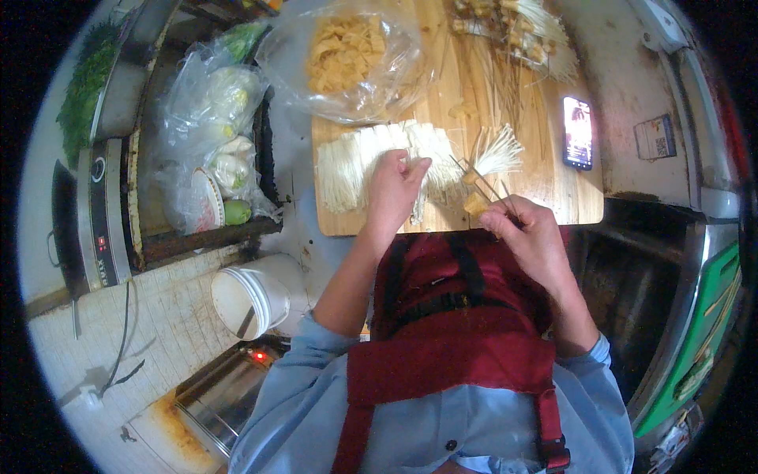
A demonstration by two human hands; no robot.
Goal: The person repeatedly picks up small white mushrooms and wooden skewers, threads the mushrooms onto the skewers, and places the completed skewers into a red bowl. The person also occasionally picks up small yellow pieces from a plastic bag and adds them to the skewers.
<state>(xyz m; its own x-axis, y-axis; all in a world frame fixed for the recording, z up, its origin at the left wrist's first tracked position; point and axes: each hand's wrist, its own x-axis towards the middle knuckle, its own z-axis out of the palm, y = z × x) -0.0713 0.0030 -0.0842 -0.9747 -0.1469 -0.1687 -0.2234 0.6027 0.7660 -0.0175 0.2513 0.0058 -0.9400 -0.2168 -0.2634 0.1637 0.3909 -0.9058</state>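
Note:
On a wooden cutting board lies a row of white enoki mushroom bundles. My left hand is over the right part of this row, its thumb and fingertips close together. Whether it pinches any mushroom strands is hidden. My right hand grips thin skewers near the board's front edge. Golden pieces that look like fried tofu are threaded on them, right by my thumb. Just beyond the skewers a loose enoki bundle is fanned out on the wood.
A clear plastic bag of tofu pieces sits at the back left. Filled skewers and bare sticks lie at the back right, near a lit phone. Bagged vegetables and a white bucket are left.

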